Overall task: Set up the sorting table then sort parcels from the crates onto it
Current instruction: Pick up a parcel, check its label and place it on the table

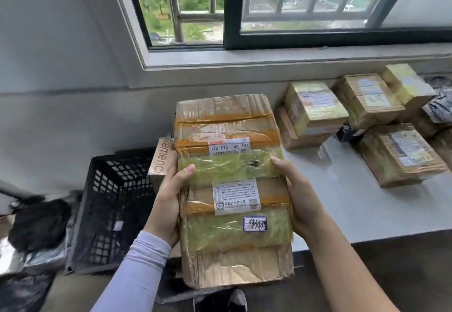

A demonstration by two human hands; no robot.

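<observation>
A long taped cardboard parcel [232, 189] with shipping labels and yellow-green tape is held in front of me, above the left edge of the white sorting table [342, 204]. My left hand [168, 201] grips its left side, thumb over the top face. My right hand [298, 196] grips its right side the same way. A smaller box with brown lettering [161, 160] shows behind the parcel's left edge; whether my left hand holds it too is unclear. A black plastic crate [115, 209] stands on the floor to the left.
Several taped cardboard parcels [315, 111] lie on the table's far right, with dark plastic mailers [437, 106] among them. Black bags [39, 223] lie on the floor left of the crate. A barred window [269, 5] and sill are behind the table.
</observation>
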